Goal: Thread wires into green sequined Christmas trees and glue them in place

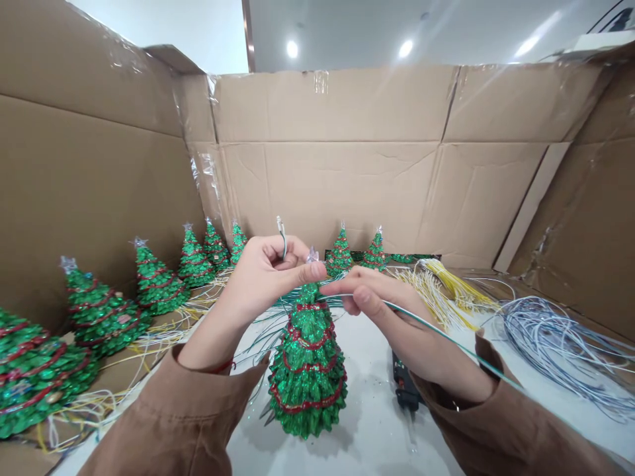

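- The glittery green tree (pixel 308 370) stands upright on the worktop (pixel 367 436), in front of the person and between the forearms, where both hands can reach its top.
- The left hand (pixel 265 271) is mostly closed, a thin wire end (pixel 281 231) sticking up from its curled fingers; its thumb lies against the clear star (pixel 312 255), probably steadying the tip. Whether it grips the star, one cannot tell.
- The right hand (pixel 384 297) is partly closed, thumb and fingers around a long green wire (pixel 446 336), seemingly to guide it beside the treetop.
- Metal tips (pixel 268 415) show by the tree's base; a black tool (pixel 407 390) lies near the right forearm, partly hidden by it.
- Loose wires (pixel 540 330) and yellow-and-white bundles (pixel 456 284) crowd the right side.
- More trees (pixel 102 314) line the left; a cardboard wall (pixel 337 192) closes off the back.
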Available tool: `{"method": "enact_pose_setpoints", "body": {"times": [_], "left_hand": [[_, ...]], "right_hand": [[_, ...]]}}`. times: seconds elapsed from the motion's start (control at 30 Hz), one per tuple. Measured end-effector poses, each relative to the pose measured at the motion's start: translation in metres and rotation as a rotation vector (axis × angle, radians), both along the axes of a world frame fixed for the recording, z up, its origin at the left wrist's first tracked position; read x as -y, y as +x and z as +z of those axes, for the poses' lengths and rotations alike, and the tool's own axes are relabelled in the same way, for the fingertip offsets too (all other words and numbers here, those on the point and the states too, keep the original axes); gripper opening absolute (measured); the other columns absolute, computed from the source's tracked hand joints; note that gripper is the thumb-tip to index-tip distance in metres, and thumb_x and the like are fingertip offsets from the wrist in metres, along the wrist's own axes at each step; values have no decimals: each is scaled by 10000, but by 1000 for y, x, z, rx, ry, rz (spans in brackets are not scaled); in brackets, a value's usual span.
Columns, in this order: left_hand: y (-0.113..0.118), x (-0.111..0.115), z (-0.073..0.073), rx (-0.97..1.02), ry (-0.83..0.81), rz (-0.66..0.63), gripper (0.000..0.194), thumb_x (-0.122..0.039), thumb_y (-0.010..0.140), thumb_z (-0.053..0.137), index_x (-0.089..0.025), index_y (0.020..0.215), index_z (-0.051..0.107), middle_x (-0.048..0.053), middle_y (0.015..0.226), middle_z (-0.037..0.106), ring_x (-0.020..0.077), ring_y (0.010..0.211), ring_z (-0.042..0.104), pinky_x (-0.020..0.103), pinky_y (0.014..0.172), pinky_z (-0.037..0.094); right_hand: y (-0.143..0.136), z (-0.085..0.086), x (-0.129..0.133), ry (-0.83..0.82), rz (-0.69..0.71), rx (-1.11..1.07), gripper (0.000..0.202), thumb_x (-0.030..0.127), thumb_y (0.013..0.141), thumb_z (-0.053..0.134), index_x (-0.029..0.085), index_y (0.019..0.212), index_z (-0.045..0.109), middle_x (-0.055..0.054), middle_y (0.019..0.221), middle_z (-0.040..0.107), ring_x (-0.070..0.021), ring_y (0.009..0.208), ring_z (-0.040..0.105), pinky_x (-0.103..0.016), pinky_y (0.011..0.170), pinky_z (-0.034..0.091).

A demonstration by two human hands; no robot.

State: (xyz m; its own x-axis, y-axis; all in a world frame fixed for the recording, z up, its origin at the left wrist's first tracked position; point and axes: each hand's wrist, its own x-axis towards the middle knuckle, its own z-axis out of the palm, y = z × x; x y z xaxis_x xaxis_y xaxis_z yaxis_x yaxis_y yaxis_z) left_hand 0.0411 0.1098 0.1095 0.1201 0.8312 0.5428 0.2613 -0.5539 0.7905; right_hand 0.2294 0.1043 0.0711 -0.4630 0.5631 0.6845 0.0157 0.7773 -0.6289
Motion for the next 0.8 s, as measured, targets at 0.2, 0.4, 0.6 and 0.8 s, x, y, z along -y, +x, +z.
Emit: {"method": "enact_pose_setpoints", "body": {"times": [0.2,0.4,0.6,0.8], "left_hand": [[2,2,0,-8,-38,6,325,-336,533,794,-154,551,525,-74,473,312,53,461,282,204,455,224],[7,4,0,3,-57,-50,348,-325,519,813,-154,535,510,-100,459,181,46,450,226,204,457,222],[3,1,1,13,4,56,292,-329,572,771,-154,548,538,-77,467,287,54,453,280,204,448,238],[3,1,0,34,22,75,299,-337,570,772,-157,546,534,-76,469,293,55,454,281,207,454,262]], "right_hand": [[-9,-5,-2,-217,-49,-280,120,235,774,688,210,770,570,52,726,592,-63,650,548,-172,561,433],[-9,-8,-5,-108,0,-185,111,171,702,748,187,637,660,31,635,620,-83,636,559,-226,610,434],[-4,-6,-8,-310,240,-219,270,177,669,774,240,918,692,20,786,664,-95,724,622,-217,645,505],[-8,-5,-4,-341,53,-433,121,227,679,767,205,703,651,15,668,680,-105,624,645,-219,583,529]]}}
